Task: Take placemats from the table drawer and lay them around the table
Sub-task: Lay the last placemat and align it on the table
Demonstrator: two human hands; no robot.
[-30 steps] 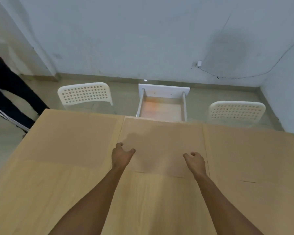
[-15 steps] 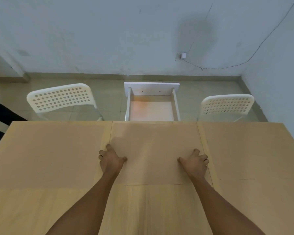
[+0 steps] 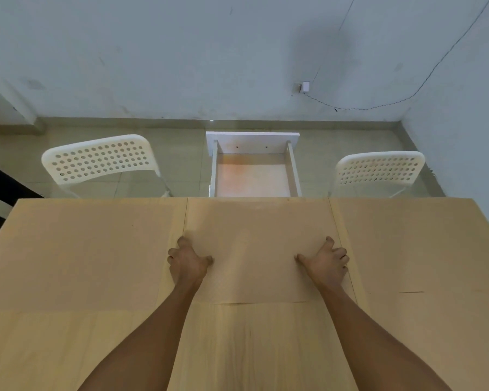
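A thin tan rectangular placemat (image 3: 254, 249) lies flat on the middle of the pale wooden table (image 3: 237, 348), its far edge level with the table's far edge, and it spans the gap between the two hands. The left hand (image 3: 188, 262) sits on the mat's left border and the right hand (image 3: 326, 263) on its right border, each with the thumb pointing inward over the mat.

Similar tan mats lie to the left (image 3: 91, 249) and right (image 3: 418, 244), so close in colour to the wood that their edges are hard to trace. Both fingertips are turned down out of sight, so whether they hook under the mat's edges cannot be told. The fingers are bent at the knuckles and press down on the mat, nothing lifted.

Beyond the table the white open drawer (image 3: 253, 176) stands pulled out, between two white perforated plastic chairs (image 3: 99, 159) (image 3: 378, 170).
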